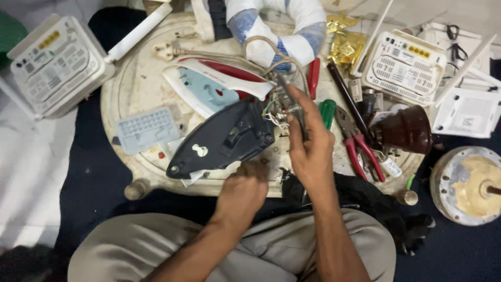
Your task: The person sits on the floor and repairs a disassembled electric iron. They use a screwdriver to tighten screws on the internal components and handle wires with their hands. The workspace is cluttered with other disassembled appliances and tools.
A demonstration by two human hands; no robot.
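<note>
While the dark iron base (222, 138) lay tilted across the middle of the round, stained surface (133, 89), its rear end was worked on by both hands. The right hand (311, 141) was seen closed around a slim metal tool (290, 104), whose tip was pressed into the bundle of coloured wires (274, 112) at the back of the base. The left hand (241, 192) was curled into a fist at the near edge of the base; what it gripped, if anything, could not be told. Just behind the base, the red and white iron shell (216, 83) was laid on its side, with its beige cord (266, 52) looped up toward a white and blue wrapped ring (276, 26). Beside the right hand, a green-handled screwdriver (327, 112) and a red-handled one (313, 75) were placed, and red-handled pliers (357, 141) were set a little further right. A brown dome-shaped part (404, 129) was found near the right rim. A pale blue perforated plate (146, 128) was left on the left part of the surface. Off the surface, white routers were noted at far left (55, 65) and upper right (404, 65), and a round metal motor housing (469, 185) sat at lower right.
</note>
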